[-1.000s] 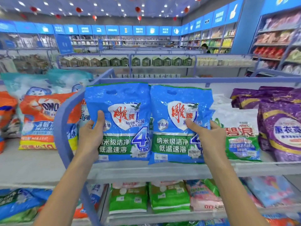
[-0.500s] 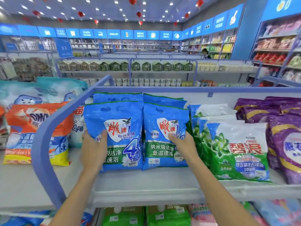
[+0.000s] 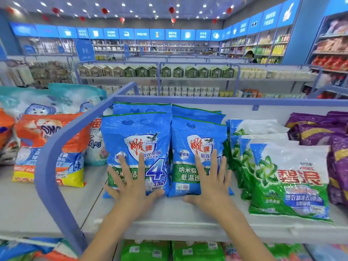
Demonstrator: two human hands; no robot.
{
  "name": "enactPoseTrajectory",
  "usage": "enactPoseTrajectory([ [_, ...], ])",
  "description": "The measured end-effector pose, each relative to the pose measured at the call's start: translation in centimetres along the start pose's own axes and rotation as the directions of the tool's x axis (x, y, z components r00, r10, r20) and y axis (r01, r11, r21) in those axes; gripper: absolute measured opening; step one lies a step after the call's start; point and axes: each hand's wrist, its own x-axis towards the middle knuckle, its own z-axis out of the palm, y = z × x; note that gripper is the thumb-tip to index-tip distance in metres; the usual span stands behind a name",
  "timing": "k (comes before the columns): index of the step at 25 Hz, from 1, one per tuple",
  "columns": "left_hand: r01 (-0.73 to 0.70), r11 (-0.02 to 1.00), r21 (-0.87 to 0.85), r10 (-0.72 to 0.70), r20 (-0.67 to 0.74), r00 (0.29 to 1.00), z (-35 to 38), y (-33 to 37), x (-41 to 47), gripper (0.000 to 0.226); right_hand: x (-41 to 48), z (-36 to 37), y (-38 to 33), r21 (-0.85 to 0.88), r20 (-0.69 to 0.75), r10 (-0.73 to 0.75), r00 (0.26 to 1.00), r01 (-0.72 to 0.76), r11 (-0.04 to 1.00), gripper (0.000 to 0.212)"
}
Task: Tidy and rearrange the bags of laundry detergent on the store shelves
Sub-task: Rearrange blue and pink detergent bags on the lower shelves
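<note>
Two blue detergent bags stand side by side on the grey top shelf point(image 3: 169, 213), leaning back on two more blue bags behind them. My left hand point(image 3: 130, 183) lies flat with fingers spread on the lower front of the left blue bag point(image 3: 135, 140). My right hand point(image 3: 211, 183) lies flat the same way on the right blue bag point(image 3: 195, 136). Neither hand grips anything.
Green and white detergent bags point(image 3: 288, 178) lean in a row to the right, purple bags point(image 3: 320, 132) beyond them. A blue rail point(image 3: 62, 144) separates the left bay holding orange bags point(image 3: 50, 147) and pale teal bags point(image 3: 73, 98). Green bags point(image 3: 145, 251) fill the shelf below.
I have set the two blue bags down from mid-air onto the shelf against the bags behind. Both hands let go of them and now rest flat on their fronts.
</note>
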Motion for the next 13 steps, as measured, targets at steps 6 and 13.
enactPoseTrajectory([
  [6,0.000,1.000,0.014,0.001,-0.047,0.999,0.1,0.0,0.6,0.125,2.9,0.1,-0.2,-0.090,0.077,0.034,0.996,-0.027,0.996,0.127],
  [13,-0.021,0.999,0.030,0.025,-0.149,0.989,0.5,-0.2,-0.6,0.118,1.1,1.0,-0.5,-0.046,0.053,0.007,0.999,-0.004,0.999,0.107],
])
